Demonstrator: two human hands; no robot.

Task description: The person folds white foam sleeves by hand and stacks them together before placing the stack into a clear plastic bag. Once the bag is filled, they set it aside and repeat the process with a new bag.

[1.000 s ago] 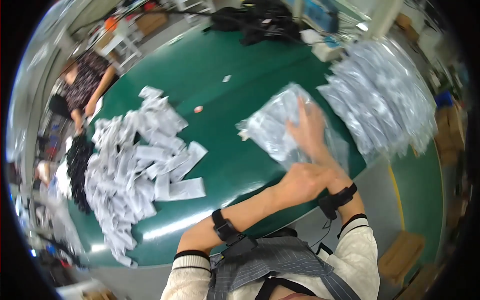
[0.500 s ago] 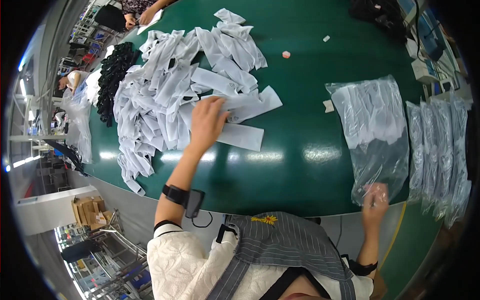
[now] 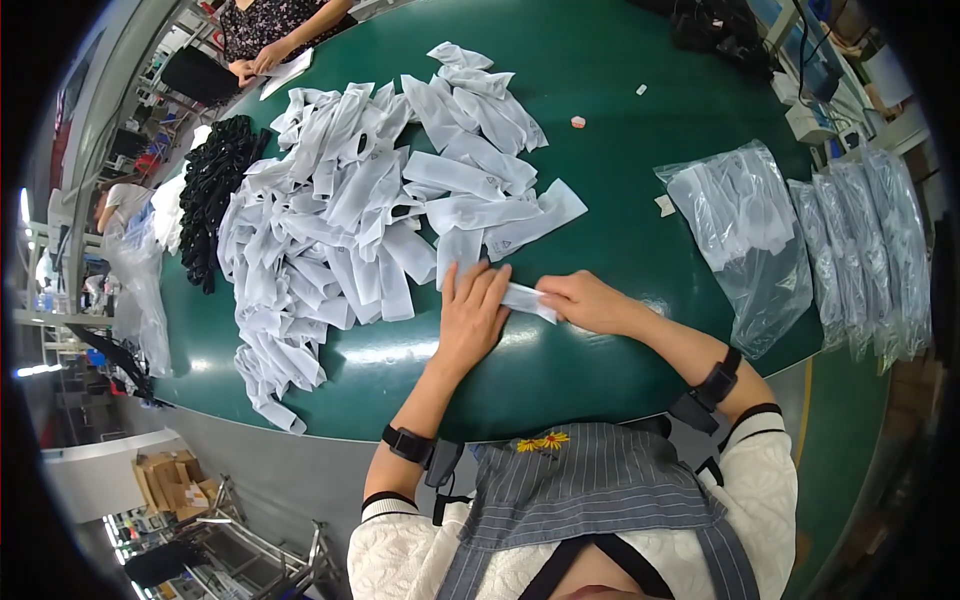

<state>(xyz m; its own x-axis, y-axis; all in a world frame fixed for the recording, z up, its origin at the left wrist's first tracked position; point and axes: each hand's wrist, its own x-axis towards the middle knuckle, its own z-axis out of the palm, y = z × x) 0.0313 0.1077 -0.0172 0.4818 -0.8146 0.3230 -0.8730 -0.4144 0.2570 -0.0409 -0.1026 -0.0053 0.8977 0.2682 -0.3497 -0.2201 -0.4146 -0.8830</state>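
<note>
Lying btwn both hands, white sock (image 3: 522, 298): left hand (image 3: 472, 312) flat, open on it; right hand (image 3: 585, 302) pinching its end.

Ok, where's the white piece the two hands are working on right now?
In the head view, the white piece lies on the green table between the left hand and right hand, right of the white pile.

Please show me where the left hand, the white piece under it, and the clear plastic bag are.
left hand (image 3: 472, 312): head view, back of hand.
white piece (image 3: 524, 297): head view, strip between both hands.
clear plastic bag (image 3: 745, 235): head view, bag's middle.
</note>
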